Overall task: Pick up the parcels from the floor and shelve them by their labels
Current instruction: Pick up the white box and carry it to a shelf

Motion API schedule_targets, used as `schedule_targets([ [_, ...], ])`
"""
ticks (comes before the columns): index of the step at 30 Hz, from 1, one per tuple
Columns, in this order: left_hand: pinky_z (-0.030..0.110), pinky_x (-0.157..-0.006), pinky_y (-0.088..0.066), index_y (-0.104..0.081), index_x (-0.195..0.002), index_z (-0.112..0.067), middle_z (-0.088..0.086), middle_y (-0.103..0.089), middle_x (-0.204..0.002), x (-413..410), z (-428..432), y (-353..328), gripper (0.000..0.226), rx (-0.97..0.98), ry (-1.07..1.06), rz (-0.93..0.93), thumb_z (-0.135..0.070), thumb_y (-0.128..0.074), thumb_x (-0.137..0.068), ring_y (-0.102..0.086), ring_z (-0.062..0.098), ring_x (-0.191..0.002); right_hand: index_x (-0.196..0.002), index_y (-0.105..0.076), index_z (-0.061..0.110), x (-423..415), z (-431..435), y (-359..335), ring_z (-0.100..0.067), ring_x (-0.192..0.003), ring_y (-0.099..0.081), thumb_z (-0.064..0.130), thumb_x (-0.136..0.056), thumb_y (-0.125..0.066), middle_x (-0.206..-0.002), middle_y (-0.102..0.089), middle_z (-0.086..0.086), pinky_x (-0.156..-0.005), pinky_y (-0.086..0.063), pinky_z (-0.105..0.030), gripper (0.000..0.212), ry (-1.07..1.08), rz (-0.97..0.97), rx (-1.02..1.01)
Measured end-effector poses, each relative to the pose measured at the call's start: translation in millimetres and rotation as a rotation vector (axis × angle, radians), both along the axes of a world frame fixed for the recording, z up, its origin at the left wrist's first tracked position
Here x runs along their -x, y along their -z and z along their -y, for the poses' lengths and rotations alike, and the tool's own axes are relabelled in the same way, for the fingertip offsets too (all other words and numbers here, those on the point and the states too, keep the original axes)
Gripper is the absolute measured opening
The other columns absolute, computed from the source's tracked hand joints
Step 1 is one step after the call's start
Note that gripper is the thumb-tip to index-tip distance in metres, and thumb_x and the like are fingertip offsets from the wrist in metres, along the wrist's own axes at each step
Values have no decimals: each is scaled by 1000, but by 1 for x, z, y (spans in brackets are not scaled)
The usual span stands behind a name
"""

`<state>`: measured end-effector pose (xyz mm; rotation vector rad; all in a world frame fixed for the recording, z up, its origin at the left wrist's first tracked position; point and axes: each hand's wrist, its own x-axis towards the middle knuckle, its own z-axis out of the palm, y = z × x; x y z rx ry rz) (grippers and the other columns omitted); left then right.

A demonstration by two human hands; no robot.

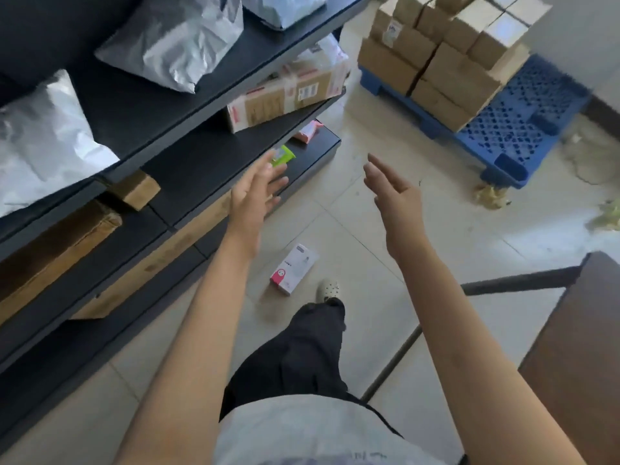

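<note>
Lying on the floor tiles, a pink-and-white box (294,269) sits beside a shoe (328,290) (near the shelving (174,129)); left hand (256,193) and right hand (394,193) hover spread wide, empty.

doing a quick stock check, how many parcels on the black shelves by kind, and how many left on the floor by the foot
Silver poly bags on the shelves: 3
Taped cardboard boxes with labels: 1
Plain brown cardboard boxes: 3, partly hidden
Small green packet: 1
Small pink packet: 1
White and pink box on the floor: 1
Total: 10
</note>
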<state>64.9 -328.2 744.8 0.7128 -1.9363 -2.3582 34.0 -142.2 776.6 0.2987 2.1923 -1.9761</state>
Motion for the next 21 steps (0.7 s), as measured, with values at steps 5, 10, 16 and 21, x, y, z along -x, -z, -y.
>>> schedule_targets([
  [5,41,-108,-45,-51,-141,-26,3,-65,-133,76,-9,25,45,-3,-236,74,-36,-40,-98,-64,15,-119,-130,-60,19,120,5,15,-10,-118,-60,27,-93,-61,-129,-65,1,-80,-44,-3,38,-234,90,-58],
  [10,33,-101,-47,-49,-143,-28,-4,-67,-127,98,-6,34,46,-4,-515,157,-37,-38,-99,-64,13,-118,-130,-61,19,204,31,28,-10,-124,-57,28,-91,-62,-131,-65,-1,-93,-42,-14,40,-587,148,-117],
  [16,34,-103,-47,-53,-136,-36,-7,-67,-126,76,-25,58,38,-75,-1016,252,-37,-38,-101,-65,10,-116,-130,-61,17,257,99,62,-7,-117,-59,27,-93,-59,-131,-64,2,-102,-43,-26,38,-1055,125,-224],
  [21,37,-105,-46,-54,-135,-31,-6,-69,-121,51,-90,84,39,-239,-1569,277,-34,-41,-99,-66,14,-116,-116,-69,12,258,154,95,-4,-107,-60,21,-91,-61,-106,-67,11,-97,-44,-22,28,-1440,169,-273],
])
